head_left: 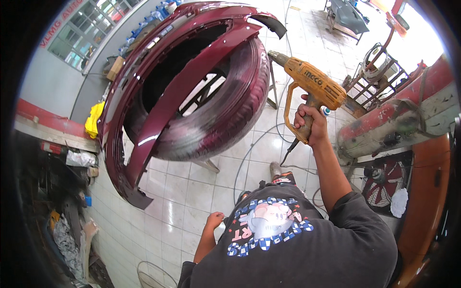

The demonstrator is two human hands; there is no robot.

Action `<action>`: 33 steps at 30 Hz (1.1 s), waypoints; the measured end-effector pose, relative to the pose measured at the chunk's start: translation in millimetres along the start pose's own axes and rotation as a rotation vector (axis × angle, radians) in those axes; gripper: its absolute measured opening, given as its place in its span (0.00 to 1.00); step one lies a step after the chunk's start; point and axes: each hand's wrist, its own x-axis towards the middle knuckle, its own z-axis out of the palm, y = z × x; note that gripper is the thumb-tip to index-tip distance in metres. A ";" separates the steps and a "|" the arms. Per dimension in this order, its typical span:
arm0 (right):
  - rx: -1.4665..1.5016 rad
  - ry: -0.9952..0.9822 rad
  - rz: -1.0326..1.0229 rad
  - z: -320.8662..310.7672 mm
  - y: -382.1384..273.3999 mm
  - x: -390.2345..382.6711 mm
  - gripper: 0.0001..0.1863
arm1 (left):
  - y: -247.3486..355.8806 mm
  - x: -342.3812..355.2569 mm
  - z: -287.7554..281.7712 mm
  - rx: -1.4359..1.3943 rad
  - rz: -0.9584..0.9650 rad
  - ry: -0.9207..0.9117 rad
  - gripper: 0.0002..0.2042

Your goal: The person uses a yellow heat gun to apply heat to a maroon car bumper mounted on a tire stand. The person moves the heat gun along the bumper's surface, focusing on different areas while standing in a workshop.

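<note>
A yellow-orange heat gun [314,84] is raised in my right hand [311,124], fingers wrapped round its handle. The metal nozzle points up and left, toward a glossy maroon car bumper [185,86], with a gap between them. A black cord leaves the bottom of the handle. Inside the curve of the bumper is a large tire [230,115] with maroon paint smears on its tread and side. My left hand [215,220] hangs low by my side, away from the bumper. Its fingers look curled, and anything inside them is hidden.
Metal stand legs [206,166] show below the tire. A hose [249,149] crosses the tiled floor. At the right stand a red-and-grey cylinder [384,125] and a fan [384,185]. Yellow cloth [94,119] and a cardboard box [115,68] lie along the left wall.
</note>
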 end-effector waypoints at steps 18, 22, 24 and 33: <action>-0.429 0.126 -0.224 67.9 -4.0 -54.9 0.20 | -150.5 -64.1 26.8 -0.150 -0.118 -0.044 0.14; -0.495 0.113 -0.237 78.5 -24.7 -20.6 0.18 | -142.9 -60.9 29.2 -0.102 -0.145 -0.029 0.13; -0.512 0.075 -0.229 88.0 -27.9 -6.1 0.16 | -128.1 -68.7 29.5 -0.085 -0.131 0.007 0.14; -0.639 0.125 -0.139 77.7 -19.1 85.6 0.12 | -94.1 -62.7 54.8 -0.398 -0.157 0.022 0.15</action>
